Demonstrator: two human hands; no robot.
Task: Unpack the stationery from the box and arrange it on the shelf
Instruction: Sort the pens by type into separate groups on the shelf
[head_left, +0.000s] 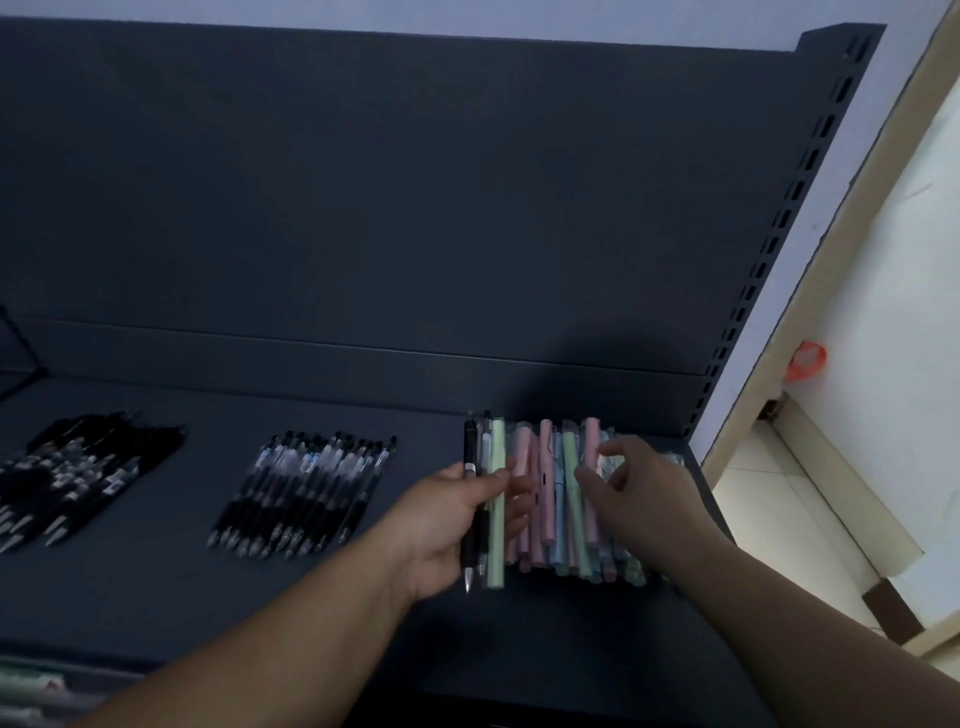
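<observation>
Your left fingers (519, 512) and thumb curl round a small bunch of pens just below the middle of the frame: a black pen (470, 499), a clear one beside it and a pale green pen (498, 457), all pointing up the frame. That left hand (447, 525) sits at the left edge of the pastel pen pile (550, 499), which lies in wrappers on the dark shelf (260, 597), lower right of centre.

Your right hand (639, 493) hangs over the pile's right half, fingers loosely bent and spread, closed on no pen.

Further left lie a row of clear-barrelled pens (311, 488) and, at the left edge, a heap of black pens (78, 478). A slotted upright (800, 208) runs up the right side.
</observation>
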